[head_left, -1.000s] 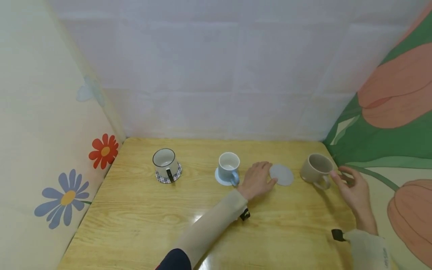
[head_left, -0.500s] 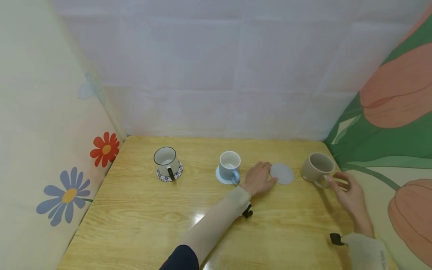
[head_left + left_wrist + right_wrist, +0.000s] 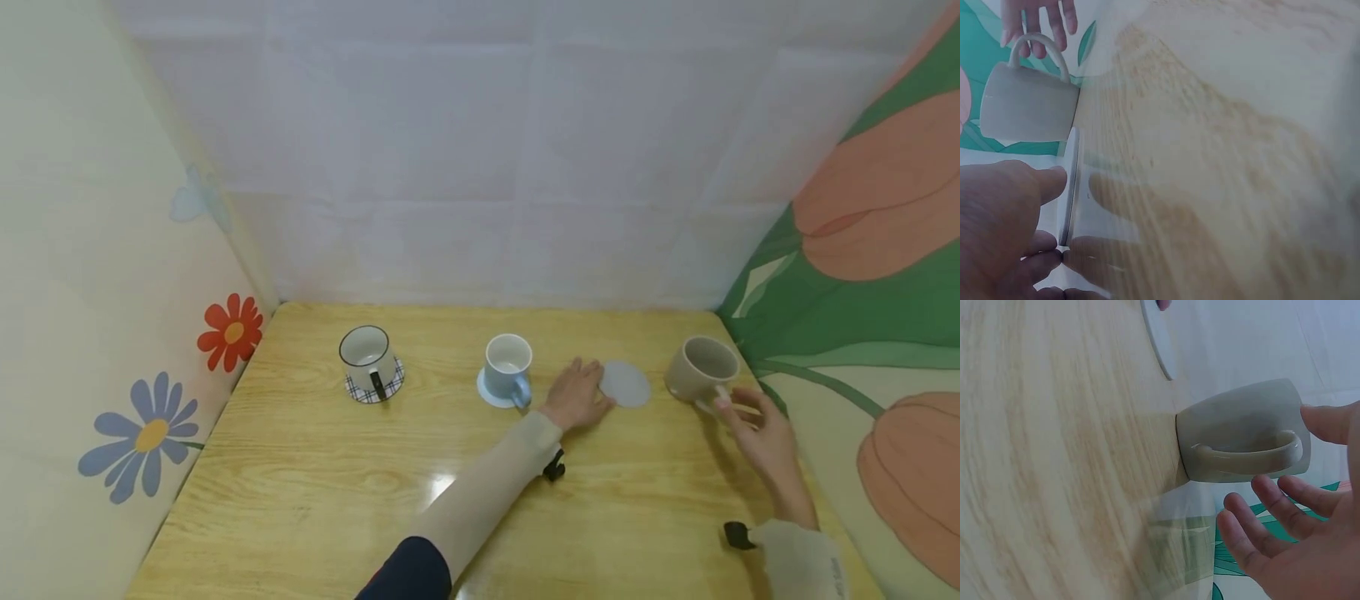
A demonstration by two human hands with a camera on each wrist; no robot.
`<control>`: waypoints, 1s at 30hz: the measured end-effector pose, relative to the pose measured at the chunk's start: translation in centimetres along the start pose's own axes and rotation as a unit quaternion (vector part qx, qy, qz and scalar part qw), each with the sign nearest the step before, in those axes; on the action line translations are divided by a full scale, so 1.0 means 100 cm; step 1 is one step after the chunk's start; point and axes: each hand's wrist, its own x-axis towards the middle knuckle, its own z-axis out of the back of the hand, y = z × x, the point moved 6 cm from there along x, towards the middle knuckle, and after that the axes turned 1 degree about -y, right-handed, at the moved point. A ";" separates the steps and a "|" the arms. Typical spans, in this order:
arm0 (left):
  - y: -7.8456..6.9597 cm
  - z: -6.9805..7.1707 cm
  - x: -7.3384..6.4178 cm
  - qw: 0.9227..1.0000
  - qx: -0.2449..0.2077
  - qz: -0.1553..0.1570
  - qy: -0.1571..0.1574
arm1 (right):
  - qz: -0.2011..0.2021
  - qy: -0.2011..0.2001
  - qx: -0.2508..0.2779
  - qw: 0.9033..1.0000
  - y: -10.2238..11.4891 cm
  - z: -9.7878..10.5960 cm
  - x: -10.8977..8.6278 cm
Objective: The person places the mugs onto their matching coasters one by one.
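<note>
My left hand [image 3: 574,397] rests on the table at the left edge of a round pale grey coaster [image 3: 627,385], with thumb and fingertips touching its rim. The coaster lies flat with nothing on it. To its right a beige mug [image 3: 690,377] stands upright on the bare wood, its handle facing the near right. My right hand [image 3: 767,440] is beside that handle. In the right wrist view, the thumb [image 3: 1330,423] is at the mug's rim, while the fingers [image 3: 1285,509] spread loosely beside the handle, not wrapped round it.
A white and blue mug [image 3: 507,367] stands on a light blue coaster [image 3: 491,397] left of my left hand. Farther left, a black-rimmed white mug [image 3: 367,357] sits on a checked coaster [image 3: 396,382]. Fabric walls [image 3: 420,250] border the wooden table [image 3: 315,483].
My right hand has shifted a little left and nearer me, closer in to the mug's handle. The left hand, coaster and mugs have stayed nearly in place.
</note>
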 end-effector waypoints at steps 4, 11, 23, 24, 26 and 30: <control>0.001 0.000 0.002 1.000 0.006 0.013 0.002 | 0.003 0.012 -0.004 1.000 0.001 -0.003 0.001; 0.001 -0.004 0.002 0.999 0.042 0.012 -0.007 | 0.030 0.019 0.049 0.998 0.000 -0.010 0.002; -0.004 -0.001 0.005 0.996 0.082 0.029 -0.025 | 0.045 0.026 0.112 0.992 0.004 -0.015 0.004; -0.004 -0.001 0.005 0.996 0.083 0.030 -0.026 | 0.047 0.027 0.119 0.991 0.005 -0.016 0.004; -0.004 -0.001 0.005 0.996 0.084 0.032 -0.027 | 0.045 0.030 0.142 0.988 0.005 -0.017 0.004; -0.005 -0.003 0.006 0.996 0.079 0.029 -0.033 | 0.028 0.037 0.220 0.974 0.002 -0.019 0.003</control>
